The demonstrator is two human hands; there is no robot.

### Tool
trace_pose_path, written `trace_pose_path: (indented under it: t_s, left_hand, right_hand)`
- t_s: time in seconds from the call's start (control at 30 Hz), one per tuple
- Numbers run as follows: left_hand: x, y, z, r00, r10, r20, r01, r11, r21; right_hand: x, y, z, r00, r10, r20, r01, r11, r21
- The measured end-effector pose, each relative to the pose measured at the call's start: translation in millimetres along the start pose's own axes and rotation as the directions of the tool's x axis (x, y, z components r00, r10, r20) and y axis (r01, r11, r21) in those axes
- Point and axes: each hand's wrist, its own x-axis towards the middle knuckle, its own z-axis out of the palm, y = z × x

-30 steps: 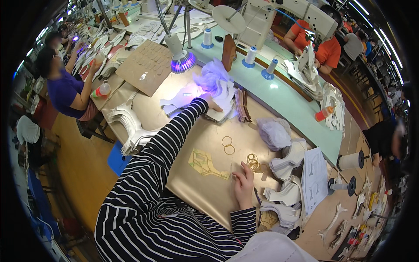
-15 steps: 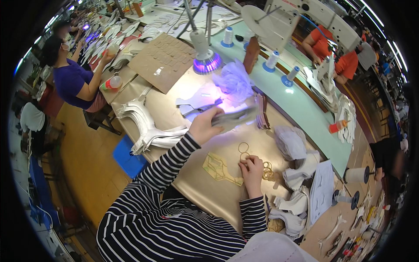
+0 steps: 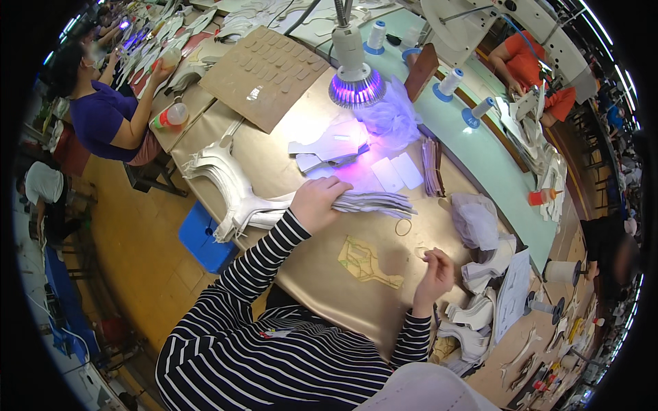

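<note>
My left hand (image 3: pixel 317 205) is closed on the near end of a stack of pale cut pieces (image 3: pixel 377 201), which fans out to the right above the table. My right hand (image 3: pixel 434 277) is raised at the right with thumb and fingertips pinched together. A thin rubber band (image 3: pixel 420 253) shows faintly at those fingertips. Another rubber band (image 3: pixel 403 227) lies on the table just below the stack's far end. Between my hands and nearer to me rests a flat yellow template (image 3: pixel 367 264) with cut-out lines.
Beyond the stack, a lamp (image 3: pixel 356 85) lights more pale pieces (image 3: pixel 332 142) and crumpled translucent plastic (image 3: pixel 392 116). White curved pieces (image 3: pixel 236 185) are stacked at the left. Bundled pieces (image 3: pixel 473 312) line the right. A person (image 3: pixel 110 120) in purple sits at the far left.
The blurred stack in my left hand has come to rest lower and flatter. My right hand has lifted from the rubber bands on the table and moved right, one band at its fingertips.
</note>
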Motion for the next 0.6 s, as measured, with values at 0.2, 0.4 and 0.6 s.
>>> trace_pose_path:
  t_s: [0.2, 0.4, 0.6]
  left_hand:
    - [-8, -16, 8, 0.99, 0.036, 0.14, -0.022, 0.995, -0.098]
    - [0, -14, 5, 0.939, -0.012, 0.344, 0.012, 1.0, 0.003]
    - [41, -62, -46, 0.999, -0.037, 0.017, 0.041, 0.901, -0.433]
  right_hand:
    - [26, -37, 36, 0.984, 0.0, 0.18, -0.079, 0.9, 0.429]
    - [59, -50, 117, 0.611, -0.298, 0.733, 0.661, 0.702, -0.265]
    - [52, -29, 127, 0.775, -0.173, 0.608, 0.482, 0.785, -0.39]
